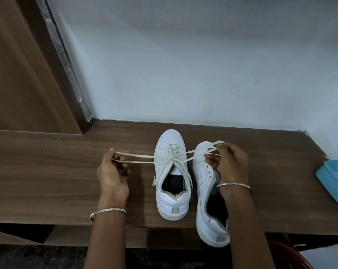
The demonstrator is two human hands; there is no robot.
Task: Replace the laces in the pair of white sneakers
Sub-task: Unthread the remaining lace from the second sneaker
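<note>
Two white sneakers stand side by side on a brown wooden table [47, 171], toes pointing away from me. The left sneaker [172, 171] is laced with an off-white lace [137, 159] whose two loops are drawn out sideways from a knot over the tongue. My left hand [112, 171] pinches the left loop, stretched out level with the table. My right hand [227, 162] holds the right loop above the toe of the right sneaker [205, 183]. That sneaker shows bare eyelets and no lace; its heel hangs over the table's front edge.
A light blue tray [333, 181] with white laces in it lies at the table's right edge. A pale wall [203, 65] closes the back, and a wooden door panel [18, 74] stands at the left. A dark red object [286, 257] shows at the bottom right.
</note>
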